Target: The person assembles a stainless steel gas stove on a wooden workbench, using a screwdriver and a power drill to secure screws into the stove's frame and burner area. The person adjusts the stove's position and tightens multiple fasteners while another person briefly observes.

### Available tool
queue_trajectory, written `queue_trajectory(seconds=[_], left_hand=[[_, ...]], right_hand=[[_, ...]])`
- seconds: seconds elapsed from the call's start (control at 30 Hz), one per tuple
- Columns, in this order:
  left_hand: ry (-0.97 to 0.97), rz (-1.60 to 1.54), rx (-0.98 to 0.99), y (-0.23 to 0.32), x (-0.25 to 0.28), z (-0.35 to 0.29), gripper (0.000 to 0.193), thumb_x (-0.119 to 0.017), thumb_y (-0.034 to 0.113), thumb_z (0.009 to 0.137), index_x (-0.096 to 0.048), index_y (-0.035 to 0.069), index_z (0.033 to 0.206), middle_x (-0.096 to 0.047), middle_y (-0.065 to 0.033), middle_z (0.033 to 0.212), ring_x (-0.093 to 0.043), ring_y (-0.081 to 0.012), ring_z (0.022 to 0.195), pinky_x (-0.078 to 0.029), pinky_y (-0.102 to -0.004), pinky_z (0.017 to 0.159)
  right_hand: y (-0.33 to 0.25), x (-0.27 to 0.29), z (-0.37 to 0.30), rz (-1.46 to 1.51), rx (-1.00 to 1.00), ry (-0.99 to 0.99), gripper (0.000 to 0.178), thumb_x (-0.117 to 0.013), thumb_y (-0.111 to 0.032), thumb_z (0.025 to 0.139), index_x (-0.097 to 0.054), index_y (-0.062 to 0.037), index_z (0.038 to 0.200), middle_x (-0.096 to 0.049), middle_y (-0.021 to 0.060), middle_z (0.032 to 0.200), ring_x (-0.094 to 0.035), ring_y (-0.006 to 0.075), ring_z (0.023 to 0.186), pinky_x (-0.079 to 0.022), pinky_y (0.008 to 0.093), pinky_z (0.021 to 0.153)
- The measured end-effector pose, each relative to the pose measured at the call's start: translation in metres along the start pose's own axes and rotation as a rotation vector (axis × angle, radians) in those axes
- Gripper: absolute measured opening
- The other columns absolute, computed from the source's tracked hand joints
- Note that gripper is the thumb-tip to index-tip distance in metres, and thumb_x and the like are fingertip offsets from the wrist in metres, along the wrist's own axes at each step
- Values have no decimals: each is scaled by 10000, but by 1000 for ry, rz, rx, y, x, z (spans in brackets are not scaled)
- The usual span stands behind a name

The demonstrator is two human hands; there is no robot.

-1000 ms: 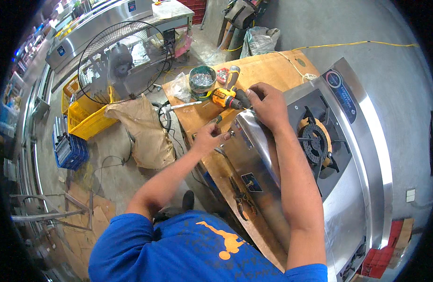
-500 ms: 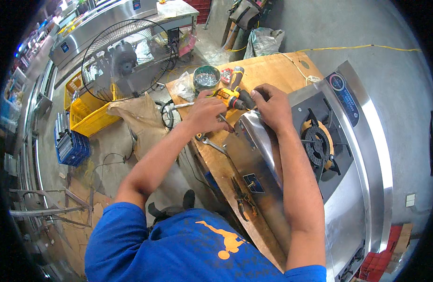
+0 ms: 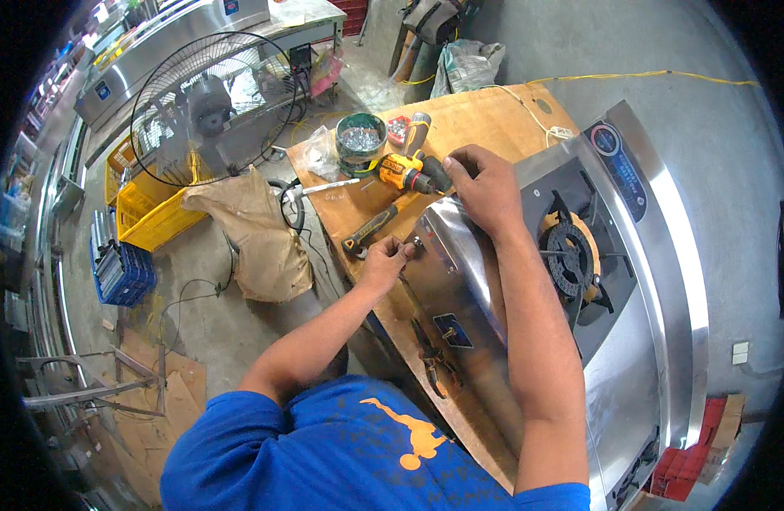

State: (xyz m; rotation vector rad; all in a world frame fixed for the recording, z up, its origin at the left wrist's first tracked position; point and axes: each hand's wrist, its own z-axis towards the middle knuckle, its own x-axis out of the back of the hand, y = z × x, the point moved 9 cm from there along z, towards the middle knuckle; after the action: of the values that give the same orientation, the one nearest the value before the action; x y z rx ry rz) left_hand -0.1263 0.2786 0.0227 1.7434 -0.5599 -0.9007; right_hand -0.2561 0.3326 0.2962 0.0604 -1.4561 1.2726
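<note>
A stainless steel gas stove [image 3: 623, 345] lies across the workbench, its front panel [image 3: 430, 272] facing me. At the panel's upper left corner, my left hand [image 3: 385, 262] pinches a small shiny metal piece [image 3: 417, 242] against the steel; its exact kind is too small to tell. Above the panel's far edge is my right hand [image 3: 487, 192], with fingers curled down and their tips hidden, so what they grip does not show. Just left of it lies a yellow and black cordless drill [image 3: 400, 171]. A tool with a grey and yellow handle [image 3: 373, 226] rests beyond my left hand.
Pliers [image 3: 431, 359] lie on the wooden bench [image 3: 486, 109] along the stove's front. A tub of small metal parts [image 3: 360, 140] and a plastic bag [image 3: 320, 155] sit at the far end. Left on the floor are a yellow crate [image 3: 158, 223], a blue crate [image 3: 128, 277] and a fan [image 3: 211, 111].
My left hand has come down and nearer, from beside the drill to the corner of the front panel. That uncovers the grey and yellow handle. My right hand stays about where it was.
</note>
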Motion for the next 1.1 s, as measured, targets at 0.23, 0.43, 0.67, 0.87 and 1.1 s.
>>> queue_trajectory(seconds=[0.23, 0.43, 0.67, 0.87, 1.1], left_hand=[[-16, 995, -515, 119, 8, 21, 318, -833, 346, 734, -665, 80, 781, -669, -63, 765, -644, -241, 767, -478, -400, 867], [-287, 1303, -1101, 204, -23, 5, 301, -824, 347, 684, -640, 139, 800, -633, -38, 774, -654, -249, 913, -368, -494, 1057], [-336, 1418, -943, 152, 11, -16, 174, -756, 319, 801, -708, 180, 894, -620, -30, 843, -637, -246, 935, -385, -484, 1025], [-95, 1108, -474, 85, 53, -43, 217, -724, 328, 884, -766, 132, 968, -627, -89, 809, -630, -285, 843, -451, -466, 842], [156, 403, 76, 0, 70, -4, 241, -653, 246, 974, -697, 9, 969, -636, -90, 768, -634, -185, 680, -506, -345, 577]], right_hand=[[1, 0, 1, -16, 16, 0, 274, -681, -275, 903, -735, -19, 985, -730, 190, 954, -705, 346, 915, -535, 431, 839], [-1, 0, -2, 22, 1, -11, 275, -684, -273, 900, -737, -20, 992, -730, 193, 970, -704, 354, 911, -536, 430, 833], [-2, 2, -2, -12, 36, -6, 281, -680, -282, 899, -740, -24, 991, -728, 198, 967, -701, 361, 917, -534, 433, 829], [0, 0, 0, -3, 23, -7, 294, -675, -299, 895, -734, -25, 982, -726, 203, 978, -697, 371, 923, -528, 451, 839], [-2, 2, 1, 5, 55, 4, 295, -672, -298, 891, -733, -26, 988, -725, 201, 971, -692, 380, 918, -529, 454, 841]])
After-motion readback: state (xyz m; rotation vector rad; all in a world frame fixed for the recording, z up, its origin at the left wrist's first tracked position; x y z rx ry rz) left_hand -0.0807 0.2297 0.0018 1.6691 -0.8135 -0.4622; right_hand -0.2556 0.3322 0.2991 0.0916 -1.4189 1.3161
